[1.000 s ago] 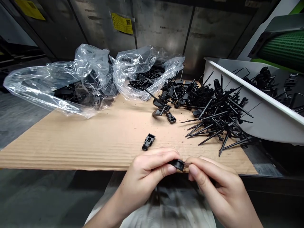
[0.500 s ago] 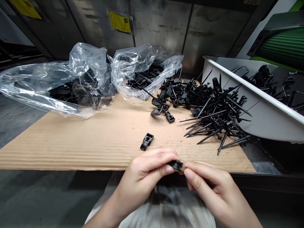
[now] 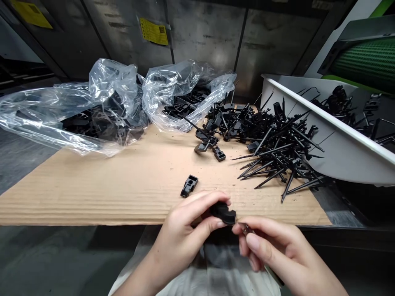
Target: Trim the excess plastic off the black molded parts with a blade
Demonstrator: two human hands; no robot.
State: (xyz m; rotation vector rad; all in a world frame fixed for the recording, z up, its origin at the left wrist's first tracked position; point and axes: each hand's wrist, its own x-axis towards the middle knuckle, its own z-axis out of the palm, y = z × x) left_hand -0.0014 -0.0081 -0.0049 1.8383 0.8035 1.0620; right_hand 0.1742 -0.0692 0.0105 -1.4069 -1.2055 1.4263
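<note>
My left hand point(image 3: 194, 226) is closed on a small black plastic part point(image 3: 224, 212), pinched between thumb and fingers just off the front edge of the cardboard. Close to that part's right end, my right hand point(image 3: 271, 246) grips a slim knife point(image 3: 246, 228). Its narrow tip shows between thumb and forefinger, and the rear of its handle sticks out below the palm; the middle is hidden. Another black plastic clip point(image 3: 189, 186) lies on the cardboard just beyond my left hand. A similar clip point(image 3: 219, 153) rests farther back, beside the pile.
A heap of black spiked parts point(image 3: 277, 144) covers the right of the cardboard sheet point(image 3: 101, 185). Two clear plastic bags point(image 3: 101, 142) point(image 3: 185, 123) with black parts stand behind. At right a white bin point(image 3: 345, 154) holds more parts. Metal panels point(image 3: 203, 33) close off the back.
The black part in my left hand has turned and shows more of its side. My right hand has drawn slightly down, and the knife tip now shows.
</note>
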